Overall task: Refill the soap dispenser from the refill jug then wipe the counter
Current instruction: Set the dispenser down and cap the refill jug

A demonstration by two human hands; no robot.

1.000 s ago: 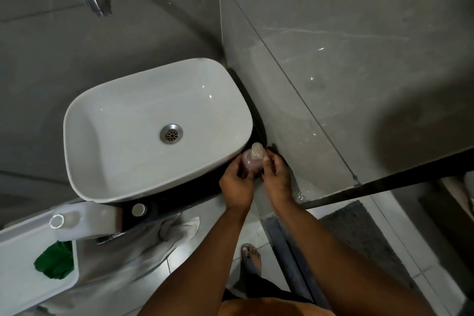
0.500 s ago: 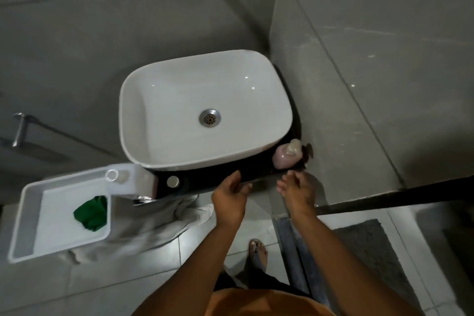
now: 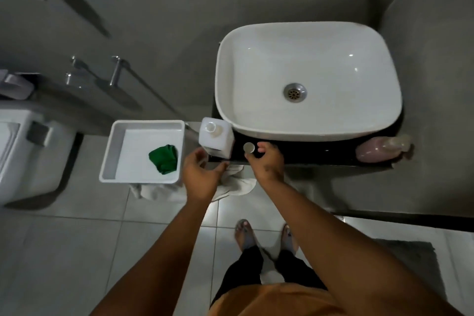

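The white refill jug [image 3: 216, 140] stands uncapped at the left end of the black counter [image 3: 320, 155]. Its round cap [image 3: 248, 147] lies on the counter just to its right. My right hand [image 3: 268, 161] reaches over the counter edge and pinches the cap's rim with thumb and a finger. My left hand [image 3: 202, 177] hovers in front of the jug, fingers relaxed, holding nothing. The pink soap dispenser [image 3: 379, 150] sits at the counter's far right end, apart from both hands. A green cloth [image 3: 164, 159] lies in a white tray [image 3: 143, 124].
A white basin [image 3: 307, 33] fills most of the counter. The tray sits left of the jug over a pale towel [image 3: 236, 183]. A toilet [image 3: 23, 149] is at far left, a dark mat [image 3: 410, 264] on the tiled floor at right.
Both hands left the soap dispenser and moved left along the counter. The right one now reaches the cap and the left nears the jug. The view swung left.
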